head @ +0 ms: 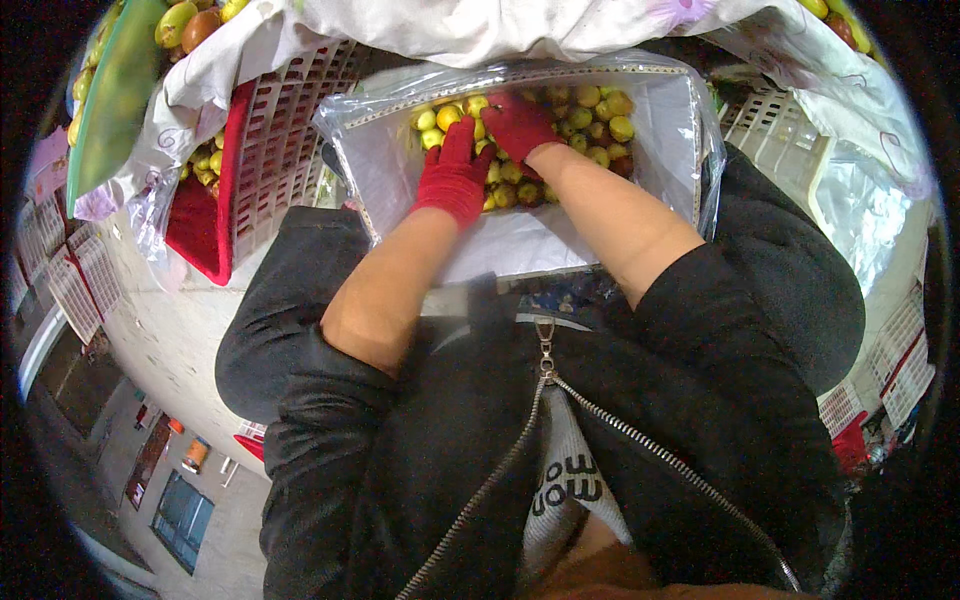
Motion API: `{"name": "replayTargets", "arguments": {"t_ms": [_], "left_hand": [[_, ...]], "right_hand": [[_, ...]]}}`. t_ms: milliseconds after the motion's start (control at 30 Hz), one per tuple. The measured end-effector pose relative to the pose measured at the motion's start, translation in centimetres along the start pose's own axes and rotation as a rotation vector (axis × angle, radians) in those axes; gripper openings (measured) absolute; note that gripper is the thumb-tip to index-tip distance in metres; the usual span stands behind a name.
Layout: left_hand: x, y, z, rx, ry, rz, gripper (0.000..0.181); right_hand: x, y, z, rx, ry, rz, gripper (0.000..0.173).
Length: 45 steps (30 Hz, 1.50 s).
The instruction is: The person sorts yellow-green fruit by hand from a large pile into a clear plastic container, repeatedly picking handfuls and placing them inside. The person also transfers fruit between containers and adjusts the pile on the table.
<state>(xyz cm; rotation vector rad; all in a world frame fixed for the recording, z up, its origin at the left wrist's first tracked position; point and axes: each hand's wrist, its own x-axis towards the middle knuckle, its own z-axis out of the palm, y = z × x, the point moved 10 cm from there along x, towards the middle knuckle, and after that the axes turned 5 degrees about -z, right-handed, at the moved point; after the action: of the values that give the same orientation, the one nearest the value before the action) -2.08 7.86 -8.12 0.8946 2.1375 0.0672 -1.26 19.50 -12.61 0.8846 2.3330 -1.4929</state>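
A cardboard box (622,69) lined with clear plastic film and white sheets stands before me. Small green, yellow and brownish fruits (510,196) cover its bottom. My left hand (454,178), in a red knit glove, lies palm down on the fruits at the left, its fingers somewhat apart, with no fruit seen in its grasp. My right hand (521,126), gloved in red too, reaches among the fruits near the far wall, to the right of my left hand. Its fingertips are partly hidden, so whether it holds a fruit cannot be told.
White cloth (465,30) drapes beyond the box. At the left, a plastic crate (289,142) with a red rim stands near more fruits (206,169); a green basin (112,127) is farther left. Another pale crate (780,142) and clear plastic film (862,210) lie at the right.
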Motion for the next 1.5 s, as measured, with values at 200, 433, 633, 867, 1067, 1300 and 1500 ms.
{"name": "replayTargets", "arguments": {"t_ms": [200, 433, 633, 867, 1067, 1300, 1500], "left_hand": [[1.0, 0.4, 0.3, -0.005, -0.064, 0.069, 0.058], [0.6, 0.8, -0.3, 0.336, 0.041, 0.167, 0.061], [0.2, 0.9, -0.1, 0.407, 0.119, 0.184, 0.068], [0.1, 0.8, -0.1, 0.414, 0.065, 0.152, 0.079], [0.2, 0.9, -0.1, 0.357, 0.077, 0.185, 0.080], [-0.2, 2.9, -1.2, 0.322, 0.292, 0.337, 0.070], [1.0, 2.3, -0.1, 0.331, 0.161, 0.283, 0.063]], "right_hand": [[0.4, -0.4, 0.9, -0.068, -0.043, 0.069, 0.044], [3.2, -0.4, 1.2, -0.272, -0.179, -0.194, 0.034], [0.1, 3.6, -6.3, -0.208, -0.021, -0.004, 0.033], [-2.7, 2.3, -6.2, -0.160, 0.096, 0.066, 0.042], [-2.1, 2.4, -2.7, -0.113, -0.236, -0.051, 0.038], [-1.8, 2.2, 0.1, -0.314, -0.354, -0.081, 0.032], [-0.8, 2.0, -2.2, -0.144, -0.242, -0.083, 0.026]]}}
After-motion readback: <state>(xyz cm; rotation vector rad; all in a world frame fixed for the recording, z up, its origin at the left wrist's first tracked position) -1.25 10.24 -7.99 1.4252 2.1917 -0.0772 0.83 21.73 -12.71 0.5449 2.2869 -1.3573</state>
